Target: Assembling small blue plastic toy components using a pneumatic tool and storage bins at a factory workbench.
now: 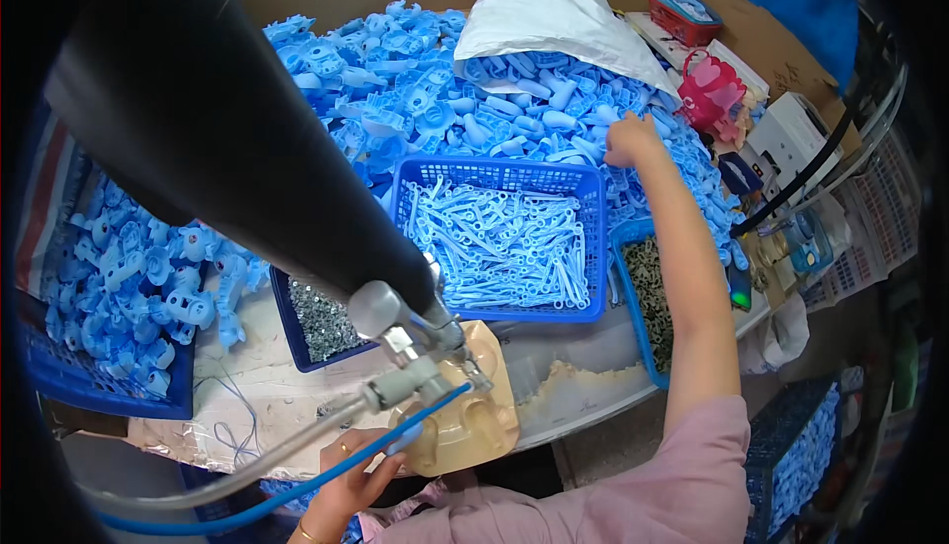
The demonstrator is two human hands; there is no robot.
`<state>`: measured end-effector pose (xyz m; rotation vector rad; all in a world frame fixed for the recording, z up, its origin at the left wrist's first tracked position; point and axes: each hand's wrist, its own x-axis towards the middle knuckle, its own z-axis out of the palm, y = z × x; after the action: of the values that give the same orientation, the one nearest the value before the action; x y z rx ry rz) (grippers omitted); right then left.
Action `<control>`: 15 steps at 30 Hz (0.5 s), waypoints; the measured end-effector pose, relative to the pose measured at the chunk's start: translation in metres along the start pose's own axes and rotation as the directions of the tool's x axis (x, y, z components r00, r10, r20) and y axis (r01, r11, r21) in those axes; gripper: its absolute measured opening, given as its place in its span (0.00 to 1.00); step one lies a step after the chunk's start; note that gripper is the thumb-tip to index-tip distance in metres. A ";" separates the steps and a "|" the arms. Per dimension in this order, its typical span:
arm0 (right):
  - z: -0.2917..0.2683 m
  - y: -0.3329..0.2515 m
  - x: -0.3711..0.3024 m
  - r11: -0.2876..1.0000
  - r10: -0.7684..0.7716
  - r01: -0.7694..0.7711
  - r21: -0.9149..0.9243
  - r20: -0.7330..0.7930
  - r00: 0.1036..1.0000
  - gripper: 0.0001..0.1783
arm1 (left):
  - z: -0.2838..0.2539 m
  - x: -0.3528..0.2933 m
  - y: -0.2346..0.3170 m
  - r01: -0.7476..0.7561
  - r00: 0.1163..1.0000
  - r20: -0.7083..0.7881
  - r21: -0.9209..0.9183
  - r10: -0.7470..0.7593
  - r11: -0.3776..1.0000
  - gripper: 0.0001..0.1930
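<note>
Near the table's front edge, my left hand (354, 467) is closed on a small light blue plastic part (405, 439). It holds the part at the left side of a tan moulded fixture (494, 386) with shaped hollows. My right arm stretches far forward, and my right hand (630, 139) is at the right side of a large heap of blue plastic parts (524, 114). Its fingers are bent down among the rounded pieces, and whatever they grip is hidden. A metal tool head (457, 341) on a thick dark arm (247, 139) hangs over the fixture.
A blue basket (598, 238) of thin light blue links stands mid-table. Beside it are a dark tray (294, 332) of small metal pieces and a blue tray (627, 287) of screws. Another blue basket (119, 398) sits left. Air hoses (297, 493) cross the front; a white sack (554, 15) lies behind.
</note>
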<state>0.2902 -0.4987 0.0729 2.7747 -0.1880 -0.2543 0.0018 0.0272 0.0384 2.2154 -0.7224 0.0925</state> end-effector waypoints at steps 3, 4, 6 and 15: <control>-0.007 0.008 -0.011 0.998 0.051 -0.053 0.035 0.043 0.998 0.23 | 0.000 0.004 0.002 0.022 1.000 0.022 -0.006 -0.021 1.000 0.15; -0.002 0.011 -0.010 0.996 0.050 -0.052 0.078 0.028 0.998 0.22 | 0.000 0.005 0.001 0.017 1.000 0.023 -0.005 -0.016 1.000 0.15; 0.004 0.010 -0.007 0.991 0.049 -0.050 0.124 0.009 0.999 0.21 | 0.000 0.006 -0.001 -0.049 0.999 0.021 0.036 0.048 0.998 0.16; -0.020 -0.116 0.073 0.786 -0.333 0.534 0.310 -0.516 0.789 0.21 | 0.008 0.018 0.014 0.030 0.999 0.017 0.027 -0.030 0.999 0.15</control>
<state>0.3766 -0.3958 0.0392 3.1990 0.6196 0.3594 0.0078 0.0053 0.0473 2.2541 -0.7013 0.0677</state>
